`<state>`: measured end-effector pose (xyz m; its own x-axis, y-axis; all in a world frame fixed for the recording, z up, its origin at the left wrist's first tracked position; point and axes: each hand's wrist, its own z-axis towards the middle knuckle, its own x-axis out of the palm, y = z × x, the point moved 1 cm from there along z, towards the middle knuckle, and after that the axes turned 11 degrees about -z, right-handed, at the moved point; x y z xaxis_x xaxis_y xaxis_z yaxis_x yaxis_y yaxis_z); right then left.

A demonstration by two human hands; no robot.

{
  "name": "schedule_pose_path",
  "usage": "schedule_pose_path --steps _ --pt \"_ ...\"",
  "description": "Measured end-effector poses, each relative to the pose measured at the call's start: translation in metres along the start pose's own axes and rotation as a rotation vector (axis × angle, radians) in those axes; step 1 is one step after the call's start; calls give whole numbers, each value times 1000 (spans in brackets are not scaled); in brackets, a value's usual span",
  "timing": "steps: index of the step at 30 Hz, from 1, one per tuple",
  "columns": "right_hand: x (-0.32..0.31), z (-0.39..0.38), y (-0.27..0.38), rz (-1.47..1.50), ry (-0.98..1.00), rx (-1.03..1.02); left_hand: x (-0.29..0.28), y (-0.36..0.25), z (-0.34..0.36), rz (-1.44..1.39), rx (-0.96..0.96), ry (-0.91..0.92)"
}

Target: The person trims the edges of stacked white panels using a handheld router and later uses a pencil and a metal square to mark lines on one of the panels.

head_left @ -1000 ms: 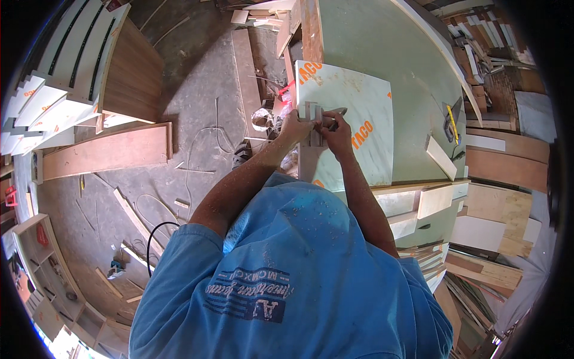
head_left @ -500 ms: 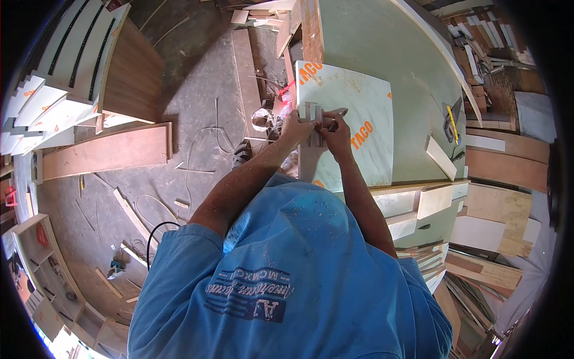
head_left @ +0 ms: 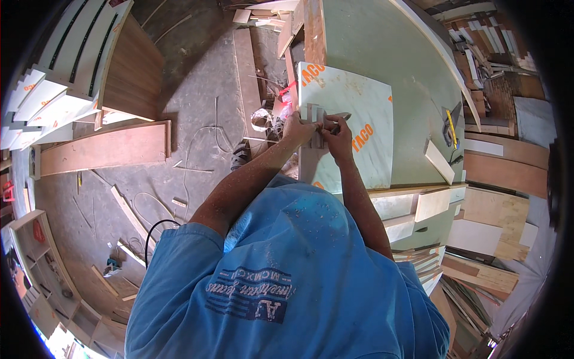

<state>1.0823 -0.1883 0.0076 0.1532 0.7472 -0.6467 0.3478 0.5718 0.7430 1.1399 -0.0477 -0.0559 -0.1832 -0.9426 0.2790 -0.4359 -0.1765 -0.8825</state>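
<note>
A white panel (head_left: 359,99) with orange printing lies in front of me, dusty brown near its far edge. My left hand (head_left: 297,130) is at the panel's left edge, its fingers closed on a small grey slotted piece (head_left: 313,112) that rests on the panel. Close beside it, my right hand (head_left: 339,140) is over the panel with its fingertips pinched together at the piece's right side. A short, dark, slim shape sticks out above those fingers. What the right hand pinches is too small to make out.
The panel lies on a green work surface (head_left: 412,107). On it to the right are a wood strip (head_left: 439,161) and a yellow-marked tool (head_left: 451,128). At left on the floor are a long plank (head_left: 104,151) and loose cable. A wooden cabinet (head_left: 131,72) stands far left.
The view has shifted very slightly. Both hands stay at the grey piece on the panel, with only a small change in the right fingers.
</note>
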Motion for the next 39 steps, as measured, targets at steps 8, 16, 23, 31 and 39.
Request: schedule_pose_path --steps 8,16,23,31,39 --pt "1 2 2 -25 8 -14 0 3 2 160 8 -89" --pt "1 6 -10 -40 -3 -44 2 -22 -11 142 -94 -66" --pt "1 4 -5 76 31 -29 0 -35 -19 164 -80 -69" --pt "-1 4 -7 48 38 -36 0 -29 -15 203 -63 -46" --pt "-3 4 -8 14 21 -51 3 -16 -8 185 -42 -54"
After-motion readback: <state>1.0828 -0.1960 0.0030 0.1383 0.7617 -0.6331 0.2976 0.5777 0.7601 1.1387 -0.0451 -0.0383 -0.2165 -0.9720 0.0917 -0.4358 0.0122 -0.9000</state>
